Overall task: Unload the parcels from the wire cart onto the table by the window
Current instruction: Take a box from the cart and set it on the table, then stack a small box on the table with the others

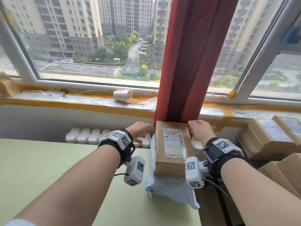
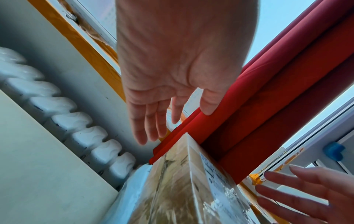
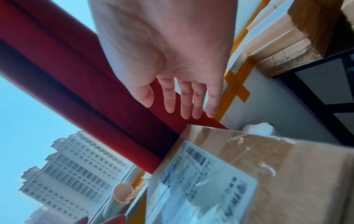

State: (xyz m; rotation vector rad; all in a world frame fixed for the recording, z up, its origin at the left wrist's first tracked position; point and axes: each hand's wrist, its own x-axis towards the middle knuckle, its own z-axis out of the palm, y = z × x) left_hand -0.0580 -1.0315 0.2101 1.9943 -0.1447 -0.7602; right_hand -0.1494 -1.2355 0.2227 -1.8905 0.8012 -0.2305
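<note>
Step in hand: setting-down of cardboard parcel [image 1: 172, 147], likely just finished. Parcel lies atop white poly mailer [image 1: 169, 190] at right edge of green table [image 1: 57, 168], far end against red curtain [image 1: 187, 62].

Left hand [image 1: 140, 130] at parcel's 10 o'clock, fingers straight, released, apart from box. Right hand [image 1: 201, 130] at 2 o'clock, fingers slack, grasping nothing.

Next: withdraw both hands, turn toward stacked boxes [image 1: 268, 137] at 3 o'clock; wire cart itself not clearly identifiable.
</note>
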